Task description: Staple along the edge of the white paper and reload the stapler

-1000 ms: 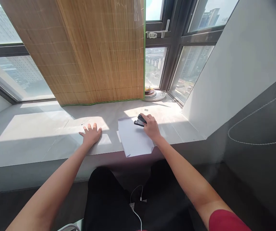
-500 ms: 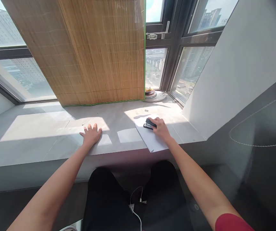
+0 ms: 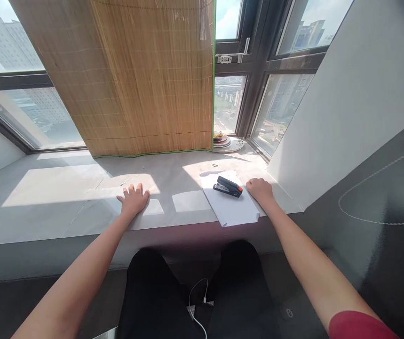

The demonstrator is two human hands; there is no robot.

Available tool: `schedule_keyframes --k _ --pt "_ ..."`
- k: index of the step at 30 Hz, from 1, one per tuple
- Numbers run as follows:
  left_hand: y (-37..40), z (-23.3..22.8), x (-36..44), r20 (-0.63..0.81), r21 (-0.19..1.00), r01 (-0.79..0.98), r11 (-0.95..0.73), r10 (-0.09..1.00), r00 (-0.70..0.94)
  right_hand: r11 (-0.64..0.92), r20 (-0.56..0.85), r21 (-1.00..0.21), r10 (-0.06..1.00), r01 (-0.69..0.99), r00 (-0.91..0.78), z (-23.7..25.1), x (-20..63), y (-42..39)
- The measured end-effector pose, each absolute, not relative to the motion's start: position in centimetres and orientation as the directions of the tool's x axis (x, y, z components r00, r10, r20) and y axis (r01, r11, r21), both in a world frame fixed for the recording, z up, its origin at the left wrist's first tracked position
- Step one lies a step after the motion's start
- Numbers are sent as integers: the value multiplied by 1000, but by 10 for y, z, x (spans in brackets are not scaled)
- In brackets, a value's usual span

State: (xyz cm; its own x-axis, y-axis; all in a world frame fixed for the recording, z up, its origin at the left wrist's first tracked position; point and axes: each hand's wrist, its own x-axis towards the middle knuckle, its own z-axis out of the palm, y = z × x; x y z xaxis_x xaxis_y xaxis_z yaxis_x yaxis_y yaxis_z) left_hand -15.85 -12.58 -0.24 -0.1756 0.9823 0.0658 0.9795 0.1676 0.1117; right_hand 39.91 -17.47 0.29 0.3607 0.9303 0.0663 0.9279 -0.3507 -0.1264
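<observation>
Black stapler [image 3: 227,186] with an orange tip lying on white paper [image 3: 233,207] near the sill [image 3: 64,207] edge, untouched. Right hand [image 3: 260,189] loosely curled, empty, resting just beside at the sheet's right edge; left hand [image 3: 134,198] flat, fingers spread, well apart. Best grasped from above along the body, paper pinned. Bamboo blind [image 3: 134,80] and stacked plates [image 3: 225,141] behind; nothing obstructing.

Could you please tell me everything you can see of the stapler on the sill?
The stapler is small and black, seemingly plastic, with an orange tip at its right end. It is closed and lies flat, angled, on the white paper sheets on the grey sill. No hand touches it; the right hand rests just beside it.
</observation>
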Motion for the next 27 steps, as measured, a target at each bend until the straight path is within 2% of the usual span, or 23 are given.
schedule_keyframes --k 5,7,10,11,13,18,22,27 --pt "-128 -1 -156 81 123 978 171 980 -182 -275 164 -171 939 946 303 -1 394 -169" --pt "-129 0 -154 81 123 977 173 980 -184 -122 281 -229 942 966 185 1 390 -158" --pt "-132 2 -153 86 124 978 169 980 -180 228 423 -273 901 935 -97 6 377 -130" --pt "-133 2 -153 86 127 978 165 980 -177 322 432 -278 883 905 -182 6 371 -118" --pt "-134 3 -153 85 130 978 161 981 -173 409 383 -306 880 860 -282 6 356 -95" --pt "-134 2 -155 87 108 979 175 979 -185 346 150 -370 938 862 -313 -8 326 -56" --pt "-133 1 -153 74 118 977 180 979 -190 294 101 -344 956 892 -276 -18 300 -46" --pt "-132 6 -156 19 133 973 187 981 -191 381 86 -336 923 862 -374 -16 213 -44"
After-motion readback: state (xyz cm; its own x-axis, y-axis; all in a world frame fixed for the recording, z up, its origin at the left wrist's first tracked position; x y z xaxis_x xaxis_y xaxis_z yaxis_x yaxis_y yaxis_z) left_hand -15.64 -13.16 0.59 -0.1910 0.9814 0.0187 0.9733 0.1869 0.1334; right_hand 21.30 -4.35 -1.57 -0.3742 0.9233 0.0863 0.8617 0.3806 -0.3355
